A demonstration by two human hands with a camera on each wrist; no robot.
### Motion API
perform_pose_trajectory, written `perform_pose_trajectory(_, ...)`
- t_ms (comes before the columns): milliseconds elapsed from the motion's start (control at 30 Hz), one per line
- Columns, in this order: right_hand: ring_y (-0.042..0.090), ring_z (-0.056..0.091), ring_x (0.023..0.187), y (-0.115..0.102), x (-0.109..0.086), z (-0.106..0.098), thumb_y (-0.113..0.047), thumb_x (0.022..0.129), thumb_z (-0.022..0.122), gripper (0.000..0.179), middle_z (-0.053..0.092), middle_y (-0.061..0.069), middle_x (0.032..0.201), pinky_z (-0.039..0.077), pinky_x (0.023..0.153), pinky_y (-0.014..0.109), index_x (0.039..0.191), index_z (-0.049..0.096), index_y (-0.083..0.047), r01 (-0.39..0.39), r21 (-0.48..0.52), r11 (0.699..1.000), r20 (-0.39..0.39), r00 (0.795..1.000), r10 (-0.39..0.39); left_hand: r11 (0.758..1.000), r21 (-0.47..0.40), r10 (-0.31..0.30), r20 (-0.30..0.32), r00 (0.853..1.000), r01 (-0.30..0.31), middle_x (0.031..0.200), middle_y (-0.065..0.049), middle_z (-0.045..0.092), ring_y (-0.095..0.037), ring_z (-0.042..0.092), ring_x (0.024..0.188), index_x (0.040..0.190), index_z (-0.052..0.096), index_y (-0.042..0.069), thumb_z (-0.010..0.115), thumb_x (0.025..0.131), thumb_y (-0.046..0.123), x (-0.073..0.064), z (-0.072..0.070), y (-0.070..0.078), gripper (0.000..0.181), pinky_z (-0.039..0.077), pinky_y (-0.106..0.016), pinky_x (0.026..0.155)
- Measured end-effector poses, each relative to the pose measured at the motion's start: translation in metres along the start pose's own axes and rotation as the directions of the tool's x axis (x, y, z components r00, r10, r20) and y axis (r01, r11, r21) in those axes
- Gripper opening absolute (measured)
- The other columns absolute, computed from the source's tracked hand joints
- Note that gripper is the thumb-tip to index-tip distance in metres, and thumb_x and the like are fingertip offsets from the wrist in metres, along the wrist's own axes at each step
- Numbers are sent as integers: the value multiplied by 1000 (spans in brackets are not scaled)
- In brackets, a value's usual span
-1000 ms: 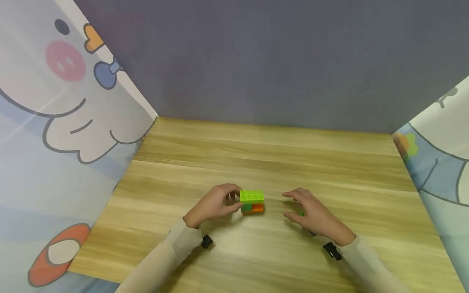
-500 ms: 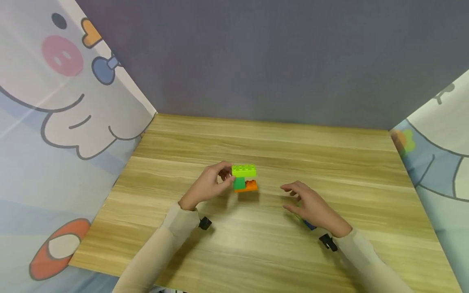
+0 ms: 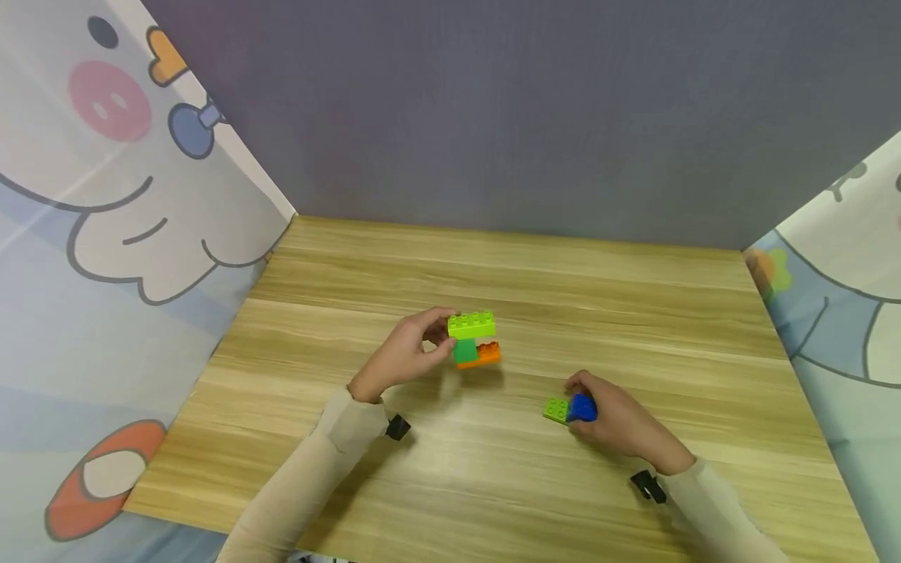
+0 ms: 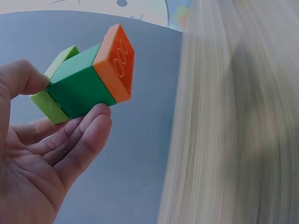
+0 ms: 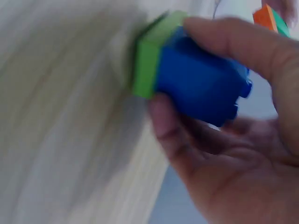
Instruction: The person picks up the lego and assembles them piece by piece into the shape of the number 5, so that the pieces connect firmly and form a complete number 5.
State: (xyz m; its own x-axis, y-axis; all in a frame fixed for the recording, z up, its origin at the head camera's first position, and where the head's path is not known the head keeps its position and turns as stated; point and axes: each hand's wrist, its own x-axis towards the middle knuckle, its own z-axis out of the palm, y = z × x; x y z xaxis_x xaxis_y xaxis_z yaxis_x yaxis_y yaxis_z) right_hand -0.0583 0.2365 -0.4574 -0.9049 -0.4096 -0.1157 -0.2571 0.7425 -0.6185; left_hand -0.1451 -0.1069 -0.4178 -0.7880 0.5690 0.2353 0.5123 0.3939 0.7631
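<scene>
My left hand [image 3: 407, 353] grips a stack of toy building bricks by its left side, raised over the table. On top of it sits a long lime brick [image 3: 472, 324], below that a dark green brick [image 4: 83, 84], and at the bottom an orange brick [image 3: 489, 354]. With thumb and fingers, my right hand [image 3: 619, 414] holds a blue brick [image 5: 201, 77] joined on top of a flat lime brick [image 3: 556, 409]. In the head view the lime brick's studs show left of the blue one. Whether this pair touches the table cannot be told.
The wooden table [image 3: 394, 266] ends at a grey panel [image 3: 493, 117] at the back. Printed cartoon sheets [image 3: 105, 203] hang at the left and right sides. Each wrist carries a small black camera [image 3: 397, 427].
My left hand has lifted the lime, green and orange stack off the table and away from me. My right hand, fingers spread before, has taken hold of the blue and lime bricks.
</scene>
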Motion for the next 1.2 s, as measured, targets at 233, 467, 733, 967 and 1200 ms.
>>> perform_pose_trajectory(233,18,57,88,-18,34,15,-7,74,80,41,59,3,100,49,75,37,107,57,-7,28,59,998,-16,1000,-27,1000,-6,31,29,999,-31,91,0,61,-8,59,79,122,54,2,65,87,9,5,5,7,37,53,-35,72)
perform_pose_trajectory(467,11,58,78,-30,57,16,-14,77,79,35,62,-1,92,51,67,29,106,62,-7,1,143,990,24,1000,-5,995,-26,96,99,990,-94,96,0,61,-10,60,81,122,53,1,67,86,10,10,19,10,39,53,-37,73)
perform_pose_trajectory(733,13,56,73,-34,68,23,-18,74,82,45,61,-4,87,50,63,26,113,61,-10,61,204,977,-7,998,-61,986,87,124,158,980,-139,103,2,60,-8,59,86,118,58,7,70,84,14,8,28,9,37,51,-27,76)
perform_pose_trajectory(967,16,61,86,-35,56,16,-25,83,74,33,63,-1,98,52,73,28,111,57,-18,114,300,947,-28,993,-111,980,114,139,180,974,-161,103,5,58,-8,58,88,117,60,10,71,84,16,7,33,10,36,51,-28,77)
perform_pose_trajectory(1200,15,64,88,-35,52,17,-14,84,72,21,66,-2,100,52,74,26,104,65,-17,171,288,942,-100,984,-148,976,105,167,198,966,-190,102,4,58,-15,60,88,119,61,8,70,83,14,7,35,12,38,51,-30,77)
